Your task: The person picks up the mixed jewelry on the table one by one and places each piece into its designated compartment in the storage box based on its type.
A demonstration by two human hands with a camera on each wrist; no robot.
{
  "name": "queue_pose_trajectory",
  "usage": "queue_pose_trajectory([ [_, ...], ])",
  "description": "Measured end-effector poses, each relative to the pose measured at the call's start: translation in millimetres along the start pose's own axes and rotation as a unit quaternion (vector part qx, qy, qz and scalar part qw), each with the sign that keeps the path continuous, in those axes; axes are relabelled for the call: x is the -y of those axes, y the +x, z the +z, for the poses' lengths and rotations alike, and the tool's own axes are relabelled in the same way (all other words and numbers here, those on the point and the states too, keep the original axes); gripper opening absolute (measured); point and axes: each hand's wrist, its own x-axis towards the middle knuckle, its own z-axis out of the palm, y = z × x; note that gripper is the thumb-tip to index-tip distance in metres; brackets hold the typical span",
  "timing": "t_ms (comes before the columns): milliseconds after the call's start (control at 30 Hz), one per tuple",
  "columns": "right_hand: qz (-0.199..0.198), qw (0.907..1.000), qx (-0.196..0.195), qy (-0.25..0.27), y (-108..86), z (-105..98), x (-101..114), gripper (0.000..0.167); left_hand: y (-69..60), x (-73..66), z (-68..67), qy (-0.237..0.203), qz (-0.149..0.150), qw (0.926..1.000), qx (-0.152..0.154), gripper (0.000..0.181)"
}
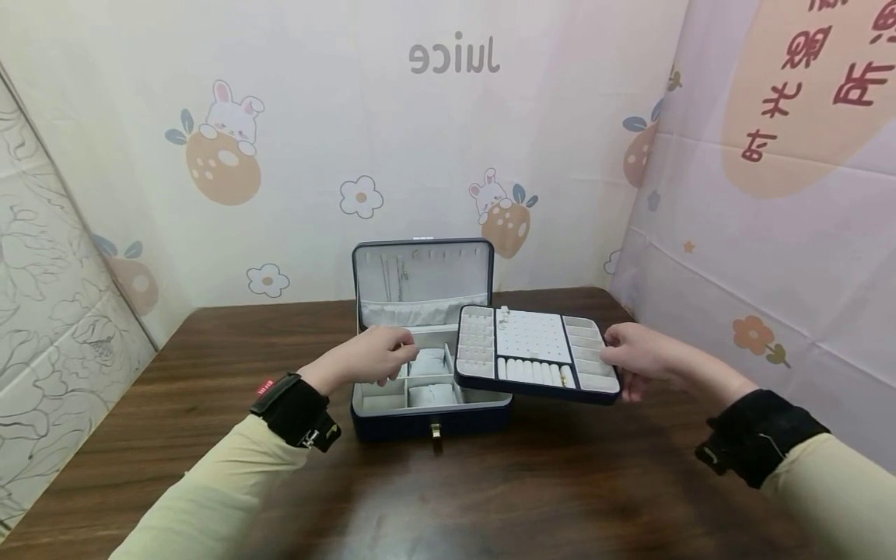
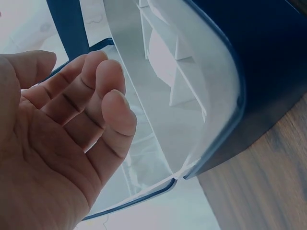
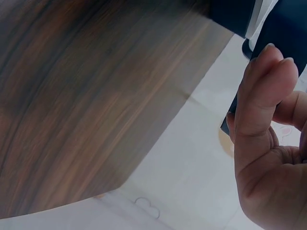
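Observation:
A dark blue jewelry box (image 1: 392,425) stands with its lid raised, pale compartments and cushions (image 1: 432,396) inside. My right hand (image 1: 633,354) grips the right end of a jewelry tray (image 1: 539,391), thumb above and fingers below. The tray tilts beside the box, its left end over the box's right side. Small earrings (image 1: 503,316) sit near its back edge, and a tiny gold item shows among the ring rolls. My left hand (image 1: 378,354) hovers over the box's left compartments with fingers loosely bent. In the left wrist view its palm (image 2: 53,143) holds nothing.
Thin necklaces (image 1: 392,278) hang inside the raised lid (image 1: 448,272). A gold clasp (image 1: 436,431) is on the box front. The brown wooden table (image 1: 280,482) ends at a printed curtain (image 1: 315,155) behind and to the right.

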Motion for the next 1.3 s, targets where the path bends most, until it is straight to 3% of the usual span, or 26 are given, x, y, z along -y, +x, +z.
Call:
queue_pose_trajectory([
  [267, -0.011, 0.9998, 0.01, -0.009, 8.7, 9.7, 17.1, 0.027, 1.9, -2.8, 4.5, -0.01, 0.007, 0.9999, -0.002, 0.029],
  [900, -0.029, 0.9991, 0.025, -0.017, 24.2, 27.2, 40.0, 0.029, -2.4, -0.8, 5.9, -0.036, -0.033, 0.9988, -0.003, 0.037],
  [1300, -0.034, 0.9988, 0.02, -0.03, 32.3, 34.0, 53.6, 0.028, -5.5, 2.7, 5.7, -0.014, -0.07, 0.9972, -0.02, 0.021],
])
